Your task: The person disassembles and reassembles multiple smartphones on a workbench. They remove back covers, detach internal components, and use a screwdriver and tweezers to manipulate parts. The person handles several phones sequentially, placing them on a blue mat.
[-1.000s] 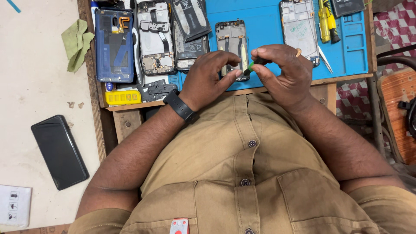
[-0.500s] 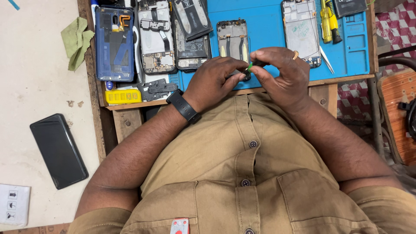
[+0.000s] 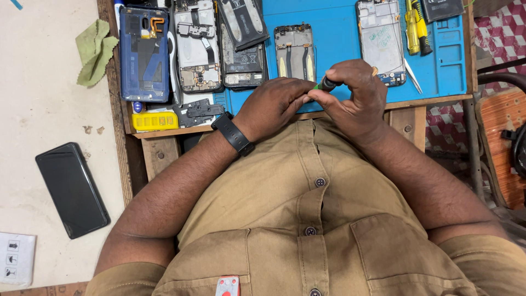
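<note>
Both hands meet at the table edge. Right hand (image 3: 350,98) is curled tight, pinching a small green and black tool (image 3: 325,84) in its fingertips. Left hand (image 3: 274,107) is half closed, its fingertips touching the tool's tip. Just past the hands an opened phone (image 3: 295,46) lies on the blue mat (image 3: 339,33). Farther left lie more opened phones (image 3: 194,46). Far left is a green cloth (image 3: 94,52).
</note>
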